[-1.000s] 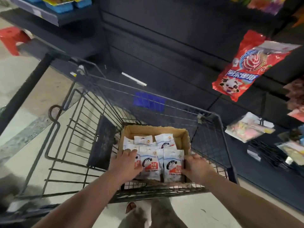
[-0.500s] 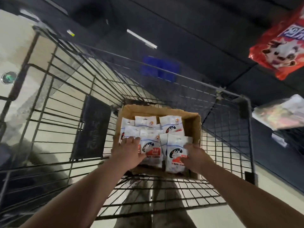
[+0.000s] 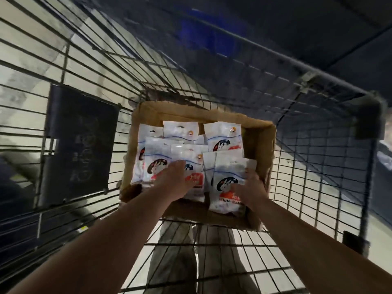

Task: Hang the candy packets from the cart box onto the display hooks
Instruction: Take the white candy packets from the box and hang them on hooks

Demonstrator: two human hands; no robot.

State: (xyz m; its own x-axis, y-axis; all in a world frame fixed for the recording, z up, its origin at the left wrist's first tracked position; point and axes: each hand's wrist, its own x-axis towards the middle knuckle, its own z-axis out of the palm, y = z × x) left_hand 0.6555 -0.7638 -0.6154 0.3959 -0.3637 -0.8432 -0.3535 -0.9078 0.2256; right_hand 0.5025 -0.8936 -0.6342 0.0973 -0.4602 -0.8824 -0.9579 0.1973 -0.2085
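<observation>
A brown cardboard box [image 3: 261, 145] sits in the wire cart [image 3: 318, 132] and holds several white candy packets [image 3: 222, 135] printed with a rabbit and a red band. My left hand [image 3: 175, 180] lies on the packets in the middle of the box, fingers stretched over one of them. My right hand [image 3: 251, 188] grips the front right packet [image 3: 226, 172] by its right edge, thumb on its face; that packet tilts up over the box's front wall. No display hooks are in view.
The cart's wire walls close in around the box on all sides. A dark plate [image 3: 78, 145] hangs on the cart's left wall. A dark shelf base [image 3: 297, 28] stands beyond the cart. My legs [image 3: 174, 262] show through the cart floor.
The view has dropped closer into the cart, and the hanging red bag is out of sight. My left hand slid right onto the middle packets. My right hand has taken hold of the front right packet.
</observation>
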